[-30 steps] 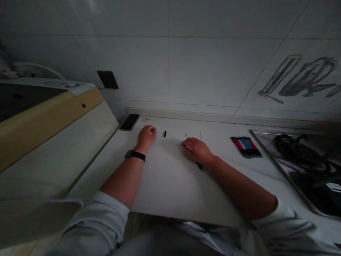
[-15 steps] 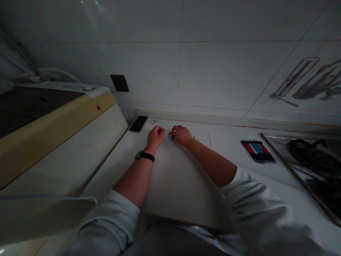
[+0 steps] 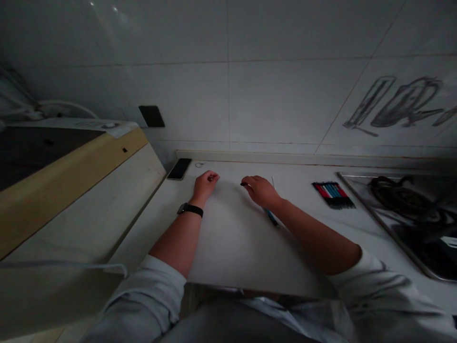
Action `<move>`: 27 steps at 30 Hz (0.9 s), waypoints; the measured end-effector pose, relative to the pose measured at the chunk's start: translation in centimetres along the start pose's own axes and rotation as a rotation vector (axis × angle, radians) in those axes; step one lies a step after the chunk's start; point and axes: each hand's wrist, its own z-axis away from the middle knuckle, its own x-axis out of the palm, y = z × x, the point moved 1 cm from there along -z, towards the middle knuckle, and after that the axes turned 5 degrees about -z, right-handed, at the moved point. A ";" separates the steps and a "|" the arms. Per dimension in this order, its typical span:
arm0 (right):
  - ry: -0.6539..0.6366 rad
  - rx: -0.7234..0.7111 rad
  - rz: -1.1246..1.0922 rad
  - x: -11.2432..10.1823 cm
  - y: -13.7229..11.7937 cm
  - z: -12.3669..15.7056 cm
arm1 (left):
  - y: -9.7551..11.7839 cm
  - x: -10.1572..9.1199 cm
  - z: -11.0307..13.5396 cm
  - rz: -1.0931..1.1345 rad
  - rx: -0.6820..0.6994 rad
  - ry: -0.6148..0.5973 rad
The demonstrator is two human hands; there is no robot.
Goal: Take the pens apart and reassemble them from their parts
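My left hand [image 3: 206, 186], with a black-banded watch [image 3: 190, 208] on its wrist, is closed in a pinch above the white worktop [image 3: 228, 243]. A dark spot shows at its fingers, too small to name. Further right, my right hand [image 3: 261, 190] is palm down, with a small black piece [image 3: 243, 184] between thumb and fingers. From beneath its wrist shows a blue pen [image 3: 270, 216] with a black end. Whether the black piece belongs to that pen, I cannot tell. Just behind the right hand, a thin white stick [image 3: 273, 181] is partly hidden.
A phone [image 3: 179, 169] and a small ring-shaped item [image 3: 200, 165] lie by the tiled wall. To the right are a row of red, blue and white pens [image 3: 333, 195] and a gas hob [image 3: 396, 200]. A pale cabinet [image 3: 89, 200] borders the left side.
My right hand has moved right, away from my left hand, carrying the small black piece. The blue pen has come into sight under its wrist. My left hand stays closed, and the view has shifted slightly.
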 end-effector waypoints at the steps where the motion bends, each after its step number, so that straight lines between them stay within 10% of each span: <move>1: 0.025 0.012 -0.037 -0.4 0.5 1.2 | 0.0 0.0 0.0 0.006 0.005 -0.005; 12: 0.384 0.198 -0.447 1.3 6.0 5.7 | 5.6 0.6 1.3 0.232 0.020 -0.047; 19: 0.355 0.237 -0.496 1.1 5.3 5.5 | 11.1 2.2 3.1 0.359 0.059 -0.222; 27: 0.355 0.222 -0.530 1.4 5.0 5.6 | 9.1 5.1 4.7 0.376 -0.054 -0.291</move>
